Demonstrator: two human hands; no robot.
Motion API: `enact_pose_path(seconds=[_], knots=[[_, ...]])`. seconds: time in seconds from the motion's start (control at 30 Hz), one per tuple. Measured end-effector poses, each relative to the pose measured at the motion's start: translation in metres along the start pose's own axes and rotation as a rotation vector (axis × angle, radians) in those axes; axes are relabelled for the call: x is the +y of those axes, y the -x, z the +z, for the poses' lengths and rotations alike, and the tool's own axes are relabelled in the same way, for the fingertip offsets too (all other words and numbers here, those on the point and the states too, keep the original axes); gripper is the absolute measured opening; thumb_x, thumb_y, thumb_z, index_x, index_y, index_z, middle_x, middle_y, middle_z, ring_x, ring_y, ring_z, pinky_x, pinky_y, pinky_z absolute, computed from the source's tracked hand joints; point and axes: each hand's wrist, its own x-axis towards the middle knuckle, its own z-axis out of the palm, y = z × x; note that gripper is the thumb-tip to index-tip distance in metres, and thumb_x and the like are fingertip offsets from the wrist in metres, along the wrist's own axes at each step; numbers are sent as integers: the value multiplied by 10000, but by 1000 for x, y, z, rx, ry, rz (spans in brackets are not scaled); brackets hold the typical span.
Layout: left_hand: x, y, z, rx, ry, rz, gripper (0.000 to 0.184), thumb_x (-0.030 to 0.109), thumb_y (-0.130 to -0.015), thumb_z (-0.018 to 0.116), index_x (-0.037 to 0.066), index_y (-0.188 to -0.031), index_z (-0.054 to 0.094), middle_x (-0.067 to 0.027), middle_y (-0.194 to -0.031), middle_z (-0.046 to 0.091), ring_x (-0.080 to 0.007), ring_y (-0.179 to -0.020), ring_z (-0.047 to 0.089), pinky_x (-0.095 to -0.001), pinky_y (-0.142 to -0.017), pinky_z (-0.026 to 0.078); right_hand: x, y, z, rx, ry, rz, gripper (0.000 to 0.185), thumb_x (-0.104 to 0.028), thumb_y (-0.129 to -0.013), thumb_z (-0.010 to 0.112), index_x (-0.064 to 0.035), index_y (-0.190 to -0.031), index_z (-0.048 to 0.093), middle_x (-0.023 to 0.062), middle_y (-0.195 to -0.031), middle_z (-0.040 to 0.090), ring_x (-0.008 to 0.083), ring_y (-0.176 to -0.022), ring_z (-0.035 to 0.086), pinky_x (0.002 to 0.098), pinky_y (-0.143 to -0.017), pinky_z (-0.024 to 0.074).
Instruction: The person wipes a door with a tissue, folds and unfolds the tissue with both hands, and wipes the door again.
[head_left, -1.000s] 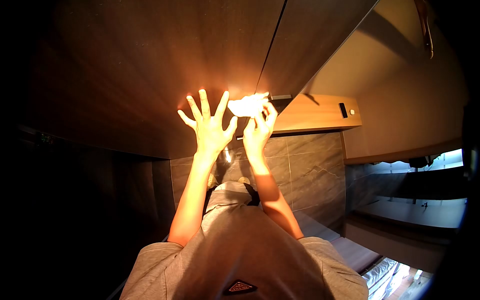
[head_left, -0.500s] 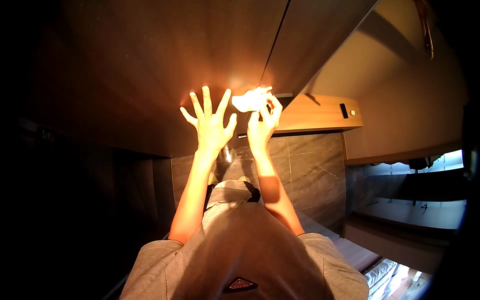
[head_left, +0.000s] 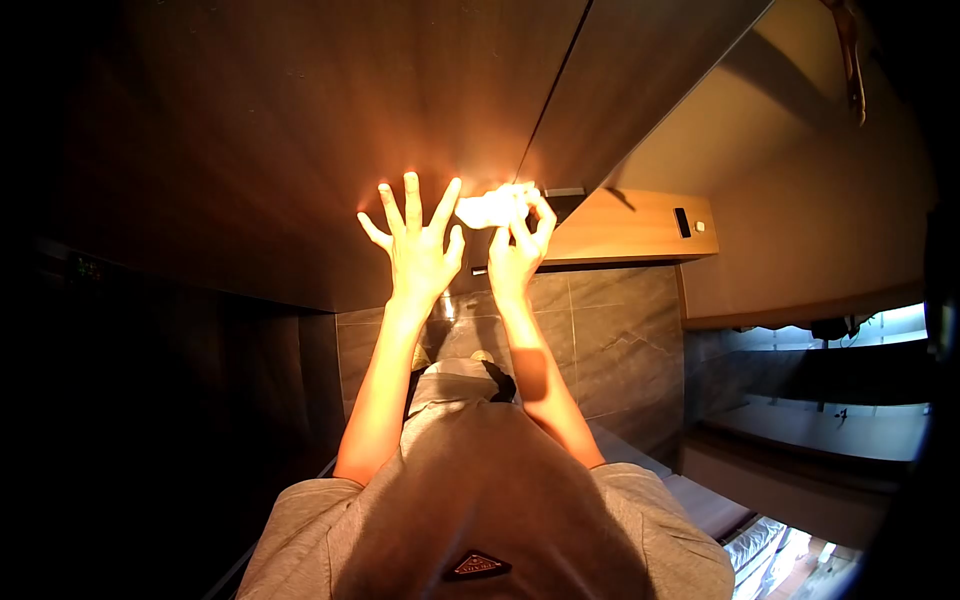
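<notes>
My left hand (head_left: 421,265) is open, its fingers spread with the tips at a dark brown door panel (head_left: 330,90). Close to its right, my right hand (head_left: 517,255) pinches a crumpled white cloth (head_left: 485,211) between bent fingers, up against the panel. Glare washes out the cloth, so whether it is fabric or tissue cannot be made out. A dark handle or recess (head_left: 565,197) sits just right of the cloth, near the narrow seam running up the panel.
On the right, a wooden shelf (head_left: 625,230) carries a dark phone-like object (head_left: 683,222) and a small white object (head_left: 700,226). Grey tiled floor (head_left: 625,345) lies below my arms. Further right are dark furniture and a bright window-like area (head_left: 895,325).
My right hand and the white cloth have shifted slightly left and down along the panel. The left hand stays spread in nearly the same place. The whole view has drifted a little.
</notes>
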Motion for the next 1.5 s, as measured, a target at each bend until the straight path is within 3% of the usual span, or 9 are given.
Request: enact_pose_path(seconds=[0.43,0.63,0.8,1.07,1.17,1.23,1.27,1.43,1.5], knots=[[1,0,-2,-34,-29,8,691,305,-805,722,271,-1453,485,-152,-1644,-39,-409,-1486,-159,-724,-1091,-10,8,15,-1,-31,-42,132,476,167,-760,591,-25,-1186,681,169,-1216,525,320,-1110,558,392,-955,485],[3,8,0,114,165,82,565,222,-815,704,197,-1363,568,-153,-1585,234,-386,-1475,149,-644,-1122,91,-9,-1,0,-31,-108,154,490,142,-767,588,-46,-1211,673,176,-1236,512,327,-1123,550,401,-963,481],[10,11,23,135,64,420,451,178,-835,692,200,-1282,637,-37,-1378,568,-240,-1297,490,-508,-1134,141,-6,11,0,-94,-120,79,457,135,-786,566,-9,-1211,650,192,-1274,499,371,-1173,537,424,-996,478],[0,-23,18,214,-194,627,383,243,-885,612,303,-1263,619,58,-1321,608,-85,-1197,558,-404,-1077,211,-2,0,-29,-314,-217,-52,563,173,-729,433,31,-1246,604,208,-1395,505,359,-1261,537,387,-1063,442],[0,-37,8,270,-274,646,313,254,-865,638,306,-1174,645,99,-1096,650,-53,-1013,586,-367,-1057,225,5,-5,-33,-79,-409,170,321,117,-784,423,33,-1032,609,178,-1014,625,220,-907,649,308,-781,556],[-3,-44,7,333,-261,693,227,225,-826,672,268,-1047,655,98,-908,609,-42,-858,562,-354,-989,279,24,-3,-44,-65,-562,534,184,65,-824,410,-4,-901,563,82,-705,516,127,-607,504,276,-544,452],[-7,-44,5,306,-278,714,212,213,-817,676,255,-1023,656,90,-899,608,-44,-849,565,-357,-971,291,34,-3,-44,4,-319,382,138,35,-836,408,-27,-860,528,29,-586,399,121,-498,375,286,-485,338],[-10,-60,-20,278,-110,699,200,153,-737,698,179,-932,661,21,-928,606,-121,-692,552,-319,-683,417,35,-7,-49,34,-66,270,129,56,-811,417,-35,-807,509,72,-565,381,158,-470,379,336,-470,319],[-10,-70,-29,396,-52,679,392,166,-672,719,201,-1062,720,24,-932,587,-128,-612,496,-286,-533,388,32,-10,-50,10,-65,251,130,65,-805,419,-31,-786,505,78,-570,398,163,-471,389,340,-471,325]])
